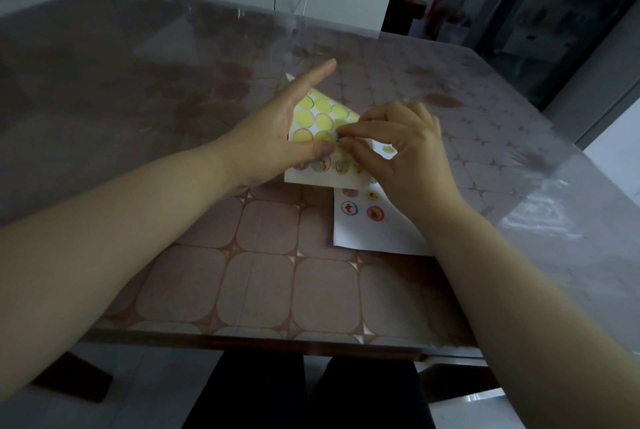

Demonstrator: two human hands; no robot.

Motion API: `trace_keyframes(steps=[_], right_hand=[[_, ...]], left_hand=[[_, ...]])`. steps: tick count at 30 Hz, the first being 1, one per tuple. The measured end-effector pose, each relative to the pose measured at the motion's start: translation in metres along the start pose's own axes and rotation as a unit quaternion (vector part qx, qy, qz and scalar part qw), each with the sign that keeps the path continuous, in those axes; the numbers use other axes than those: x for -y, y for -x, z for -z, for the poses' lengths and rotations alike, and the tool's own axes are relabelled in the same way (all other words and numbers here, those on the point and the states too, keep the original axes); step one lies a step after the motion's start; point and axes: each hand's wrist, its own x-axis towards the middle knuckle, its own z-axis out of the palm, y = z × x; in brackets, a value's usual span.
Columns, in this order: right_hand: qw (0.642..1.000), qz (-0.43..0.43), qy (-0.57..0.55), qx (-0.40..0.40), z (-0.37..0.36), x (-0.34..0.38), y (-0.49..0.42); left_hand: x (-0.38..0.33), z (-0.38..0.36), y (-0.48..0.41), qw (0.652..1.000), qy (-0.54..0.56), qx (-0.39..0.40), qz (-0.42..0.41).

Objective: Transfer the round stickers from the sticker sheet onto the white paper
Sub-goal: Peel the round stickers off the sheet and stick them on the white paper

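A round sticker [335,138] near the middle of the sticker sheet [313,115] is pinched by thumb and forefinger of the right hand [405,151]. The sheet is gripped, tilted, by the left hand [273,141], thumb on its face. If peeled hastily, the sticker may be torn or folded onto itself. The white paper [374,234], lying just beneath on the table [242,272], could be dragged by the wrist.

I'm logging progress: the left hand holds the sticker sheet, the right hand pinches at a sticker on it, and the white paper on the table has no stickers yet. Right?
Not quite: in the head view the white paper already carries several round stickers. The left hand does hold the sticker sheet, and the right hand pinches at it.
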Motion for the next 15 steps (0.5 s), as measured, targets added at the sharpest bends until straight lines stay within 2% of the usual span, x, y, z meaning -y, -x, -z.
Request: trace_keyframes(steps=[3, 6, 10, 15], right_hand=[[1.000, -0.004, -0.006, 0.001, -0.0004, 0.0008, -0.0001], [0.997, -0.048, -0.061, 0.007, 0.0010, 0.0015, -0.0011], [0.977, -0.138, -0.156, 0.053, 0.0056, 0.0030, -0.0009], [0.963, -0.163, -0.190, 0.100, 0.0063, 0.0063, -0.0012]], left_hand=[[-0.0010, -0.0017, 0.0000, 1.000, 0.013, 0.003, 0.001], [0.0002, -0.0015, 0.0003, 1.000, 0.020, 0.010, 0.007], [0.0024, -0.0005, -0.0001, 1.000, 0.006, 0.017, 0.005], [0.0052, 0.0041, 0.0008, 0.999, -0.053, -0.004, 0.008]])
